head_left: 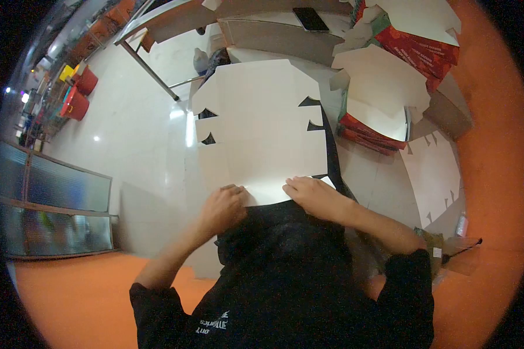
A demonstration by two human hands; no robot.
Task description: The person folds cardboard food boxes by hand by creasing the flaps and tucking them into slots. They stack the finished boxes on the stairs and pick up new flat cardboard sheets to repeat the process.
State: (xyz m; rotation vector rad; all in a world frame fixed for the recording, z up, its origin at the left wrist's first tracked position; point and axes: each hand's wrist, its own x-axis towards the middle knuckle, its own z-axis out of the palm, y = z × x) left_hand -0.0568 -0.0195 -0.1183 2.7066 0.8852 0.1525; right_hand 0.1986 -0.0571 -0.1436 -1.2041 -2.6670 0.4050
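Note:
A flat die-cut cardboard box blank (262,128), plain white side up, lies across my lap with its far end pointing away from me. Notches are cut into both its long sides. My left hand (224,203) is closed on the near edge at the left, fingers curled over the board. At the right of the same edge, my right hand (314,195) grips the board with bent fingers. The strip between the two hands looks slightly bent and catches the light. My thumbs are mostly hidden.
Stacks of similar blanks with red printed sides (372,136) stand to the right. Another loose blank (434,174) lies beyond them. A dark phone (311,19) rests on cardboard at the back. Left are a metal-legged table (151,72), red buckets (75,103) and glass-paned frames (70,180).

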